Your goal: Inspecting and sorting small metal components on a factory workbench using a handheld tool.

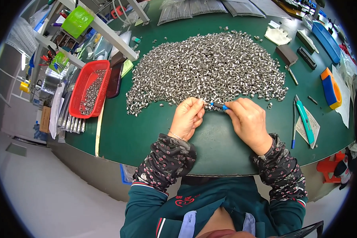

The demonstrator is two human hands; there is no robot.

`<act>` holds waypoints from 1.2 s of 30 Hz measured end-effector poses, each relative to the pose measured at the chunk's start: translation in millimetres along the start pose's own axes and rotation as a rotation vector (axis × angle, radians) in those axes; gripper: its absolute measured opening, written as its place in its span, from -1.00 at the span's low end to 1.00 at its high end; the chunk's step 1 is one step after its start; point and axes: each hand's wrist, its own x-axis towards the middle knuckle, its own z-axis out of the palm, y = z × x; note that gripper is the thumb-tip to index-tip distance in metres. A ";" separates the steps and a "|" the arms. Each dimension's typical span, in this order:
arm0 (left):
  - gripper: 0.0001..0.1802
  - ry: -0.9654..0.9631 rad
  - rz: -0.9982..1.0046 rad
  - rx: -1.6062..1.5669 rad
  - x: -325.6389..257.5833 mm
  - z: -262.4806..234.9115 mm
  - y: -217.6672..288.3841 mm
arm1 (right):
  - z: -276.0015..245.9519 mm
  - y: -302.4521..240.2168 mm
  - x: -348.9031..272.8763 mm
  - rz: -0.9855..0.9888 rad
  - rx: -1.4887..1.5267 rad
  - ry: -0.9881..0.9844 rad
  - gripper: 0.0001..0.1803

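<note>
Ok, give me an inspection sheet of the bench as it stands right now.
Surface: green bench mat.
Job's things: big heap of small metal rings; thin blue-tipped tool.
Clutter: red basket holding more rings, teal utility knife, orange and blue tool, white cloth.
Grippers: left hand pinches at the tool's tip, a ring there too small to confirm; right hand grips the tool.
Cables: nothing seen.
Surroundings: cluttered white shelf frame, grey floor.

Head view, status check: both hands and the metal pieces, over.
Left hand pinching a small metal piece at the pile's near edge. Right hand grip shut on a blue-tipped tool. Nothing between the hands.
</note>
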 end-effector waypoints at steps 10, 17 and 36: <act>-0.93 -0.028 -0.002 -0.173 2.6 5.2 6.9 | -21.0 8.1 11.0 0.261 0.264 0.186 -0.89; -0.83 -0.067 0.585 1.455 1.5 45.7 -13.2 | -17.8 13.7 6.6 0.228 0.255 0.228 -0.88; -0.93 -0.129 0.024 -0.222 7.2 -8.2 10.0 | -13.3 2.0 0.6 0.151 0.250 0.010 -0.79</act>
